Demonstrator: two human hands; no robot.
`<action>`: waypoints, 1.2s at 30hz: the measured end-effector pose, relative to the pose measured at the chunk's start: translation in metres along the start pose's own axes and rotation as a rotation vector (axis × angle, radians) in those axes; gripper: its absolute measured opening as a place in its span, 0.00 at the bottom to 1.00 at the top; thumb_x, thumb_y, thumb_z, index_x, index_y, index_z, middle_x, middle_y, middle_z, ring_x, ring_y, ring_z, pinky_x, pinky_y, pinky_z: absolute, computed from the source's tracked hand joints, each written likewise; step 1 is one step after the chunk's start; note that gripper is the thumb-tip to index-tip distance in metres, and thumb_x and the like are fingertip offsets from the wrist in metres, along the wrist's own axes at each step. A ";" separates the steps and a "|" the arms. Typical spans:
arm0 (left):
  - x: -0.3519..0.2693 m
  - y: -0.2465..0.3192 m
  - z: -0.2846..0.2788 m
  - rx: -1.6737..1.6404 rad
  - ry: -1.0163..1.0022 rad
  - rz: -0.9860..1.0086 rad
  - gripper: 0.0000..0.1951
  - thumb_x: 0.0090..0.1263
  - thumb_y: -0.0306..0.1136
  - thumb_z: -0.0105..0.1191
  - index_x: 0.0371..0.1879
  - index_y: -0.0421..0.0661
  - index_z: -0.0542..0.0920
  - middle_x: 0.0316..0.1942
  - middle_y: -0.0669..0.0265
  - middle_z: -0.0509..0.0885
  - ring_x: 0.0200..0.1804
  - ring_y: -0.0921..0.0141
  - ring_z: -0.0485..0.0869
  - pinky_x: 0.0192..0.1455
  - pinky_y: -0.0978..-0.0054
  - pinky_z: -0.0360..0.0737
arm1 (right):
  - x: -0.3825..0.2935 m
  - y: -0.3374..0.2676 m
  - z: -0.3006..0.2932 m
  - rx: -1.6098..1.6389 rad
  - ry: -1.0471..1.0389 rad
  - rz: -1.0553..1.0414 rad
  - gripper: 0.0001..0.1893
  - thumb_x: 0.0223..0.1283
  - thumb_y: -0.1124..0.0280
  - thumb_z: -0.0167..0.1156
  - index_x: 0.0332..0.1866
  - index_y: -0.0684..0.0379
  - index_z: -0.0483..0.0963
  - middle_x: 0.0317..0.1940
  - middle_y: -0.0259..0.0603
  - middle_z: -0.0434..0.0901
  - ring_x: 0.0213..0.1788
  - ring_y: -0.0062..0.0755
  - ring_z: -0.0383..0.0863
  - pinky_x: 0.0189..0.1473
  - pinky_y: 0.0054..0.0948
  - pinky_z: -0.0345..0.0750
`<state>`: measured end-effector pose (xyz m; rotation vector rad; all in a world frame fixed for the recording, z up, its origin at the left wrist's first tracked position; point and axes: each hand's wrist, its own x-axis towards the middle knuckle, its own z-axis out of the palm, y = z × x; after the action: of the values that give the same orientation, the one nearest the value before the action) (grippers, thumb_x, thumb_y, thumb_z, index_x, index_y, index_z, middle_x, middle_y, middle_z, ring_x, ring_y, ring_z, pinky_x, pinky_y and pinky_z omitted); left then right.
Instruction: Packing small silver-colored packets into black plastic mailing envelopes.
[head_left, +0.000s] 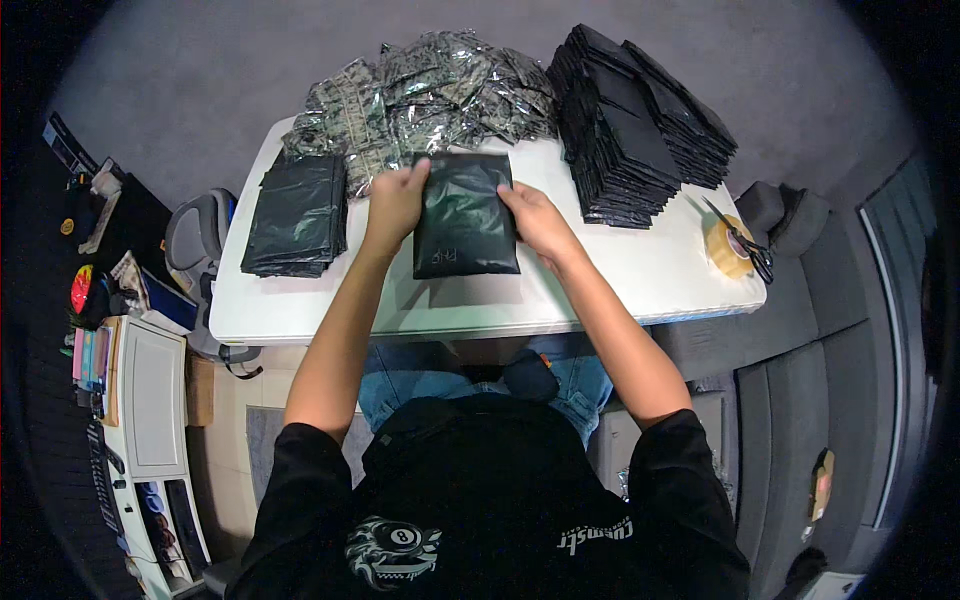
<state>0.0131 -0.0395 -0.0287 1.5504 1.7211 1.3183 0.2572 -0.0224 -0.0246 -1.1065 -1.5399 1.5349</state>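
A flat black plastic packet, with writing near its lower edge, is held above the white table. My left hand grips its upper left side, thumb on top; my right hand grips the right side. To the left lies a stack of black plastic packets. Behind the held packet is a heap of clear-wrapped packs with a camouflage-like pattern. Tall piles of black packets stand at the back right.
On the table's right side, black-handled scissors rest on a roll of tape. A grey chair stands left of the table, near a white cabinet. A grey sofa is at the right.
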 end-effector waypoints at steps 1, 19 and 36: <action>0.003 -0.006 0.000 0.236 -0.034 0.025 0.21 0.80 0.46 0.60 0.39 0.35 0.89 0.25 0.58 0.88 0.27 0.67 0.83 0.36 0.64 0.80 | 0.000 0.007 -0.005 0.002 -0.003 -0.003 0.22 0.83 0.55 0.53 0.61 0.66 0.79 0.39 0.41 0.90 0.40 0.32 0.88 0.50 0.30 0.82; -0.103 -0.012 0.021 0.715 -0.417 0.466 0.44 0.82 0.63 0.40 0.81 0.33 0.60 0.85 0.49 0.58 0.87 0.51 0.51 0.87 0.43 0.47 | -0.047 0.068 0.066 -1.375 0.034 -0.400 0.38 0.81 0.52 0.42 0.86 0.67 0.49 0.87 0.54 0.49 0.89 0.51 0.45 0.86 0.54 0.46; -0.100 0.004 0.022 0.782 -0.473 0.299 0.45 0.80 0.66 0.39 0.84 0.41 0.58 0.86 0.55 0.56 0.88 0.55 0.50 0.86 0.40 0.44 | -0.047 0.055 0.062 -1.352 -0.060 -0.191 0.41 0.80 0.46 0.39 0.86 0.68 0.47 0.87 0.60 0.46 0.89 0.56 0.42 0.87 0.50 0.44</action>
<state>0.0582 -0.1264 -0.0598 2.3748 1.8120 0.2873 0.2250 -0.0935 -0.0784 -1.4627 -2.6897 0.2133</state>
